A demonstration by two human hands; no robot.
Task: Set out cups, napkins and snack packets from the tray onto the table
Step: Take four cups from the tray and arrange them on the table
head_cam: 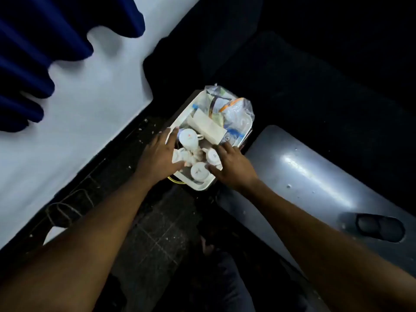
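Bare hands (157,158) over rectangular white tray (180,119), glossy cups (188,137).

Dim overall, heavy black crush upper right. Overexposed white tray (180,118), glare streak on grey panel (315,176). Soft focus, motion smear on cups (198,171). Wide-angle stretch on forearms at bottom edge.

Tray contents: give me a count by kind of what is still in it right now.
In the tray, as far as the dim head view shows:
White cups: 3 visible
Napkin stacks: 1
Clear bags of snack packets: 1, packets inside uncountable
Total: 5
The left hand may hide another cup.
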